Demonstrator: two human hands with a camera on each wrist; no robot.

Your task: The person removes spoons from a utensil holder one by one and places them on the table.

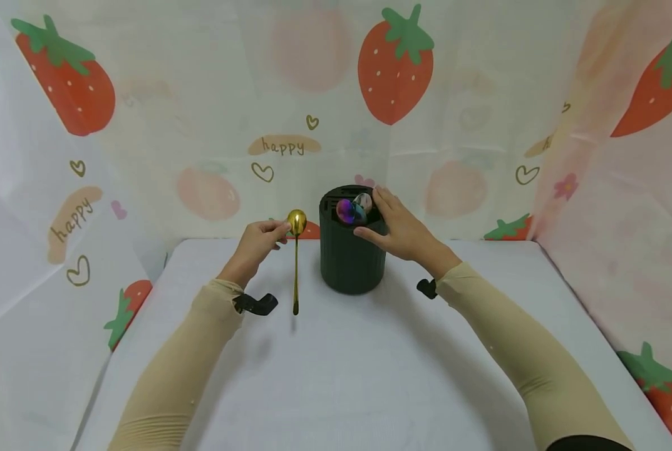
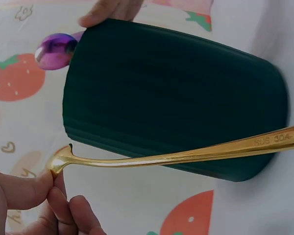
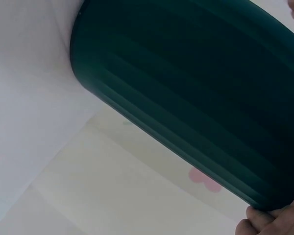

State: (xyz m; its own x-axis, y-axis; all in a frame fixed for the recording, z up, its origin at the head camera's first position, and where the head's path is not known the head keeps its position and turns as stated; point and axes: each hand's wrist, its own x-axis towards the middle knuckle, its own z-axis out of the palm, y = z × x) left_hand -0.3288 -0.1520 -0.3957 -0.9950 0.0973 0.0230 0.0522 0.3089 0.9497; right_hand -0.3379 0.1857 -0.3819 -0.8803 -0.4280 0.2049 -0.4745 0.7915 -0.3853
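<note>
Between thumb and fingers, my left hand [image 1: 257, 245] pinches a gold spoon [image 1: 296, 269] by its bowl. The spoon hangs handle down, just left of a dark green utensil holder [image 1: 351, 263] and apart from it in the head view. My right hand [image 1: 408, 233] holds the holder at its upper right rim, thumb in front and fingers behind. Out of the slotted top stick a purple iridescent spoon [image 1: 345, 211] and a silvery, shiny spoon head [image 1: 364, 201]. In the left wrist view, stamped marks show on the gold handle [image 2: 264, 142].
The holder stands upright on a white-covered table [image 1: 336, 376], near its back edge. Behind and at both sides hangs a pale cloth backdrop [image 1: 217, 94] printed with strawberries, hearts and "happy".
</note>
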